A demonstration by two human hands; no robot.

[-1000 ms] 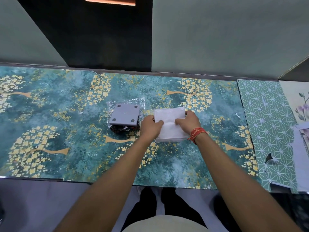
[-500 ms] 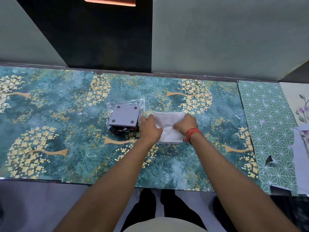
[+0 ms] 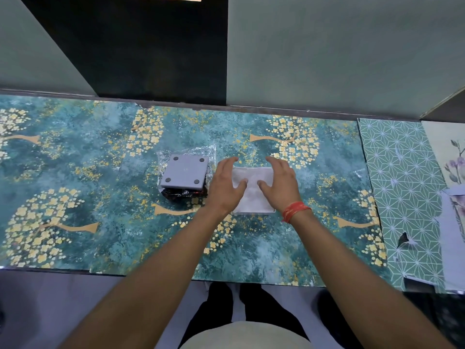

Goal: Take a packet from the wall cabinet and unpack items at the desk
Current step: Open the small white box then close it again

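A white flat packet lies on the desk in the middle. My left hand hovers over its left edge with fingers spread, holding nothing. My right hand hovers over its right edge, also spread and holding nothing, with a red thread band on the wrist. To the left sits a grey square device with round feet facing up, resting on a dark item and a crinkled clear plastic wrapper.
The desk has a teal cover with yellow flower trees. A green geometric sheet and floral papers lie at the right. A dark open gap between grey panels rises behind the desk. My legs show below the desk's front edge.
Both hands let go of the white packet and spread their fingers above it. The packet now lies flat on the desk.
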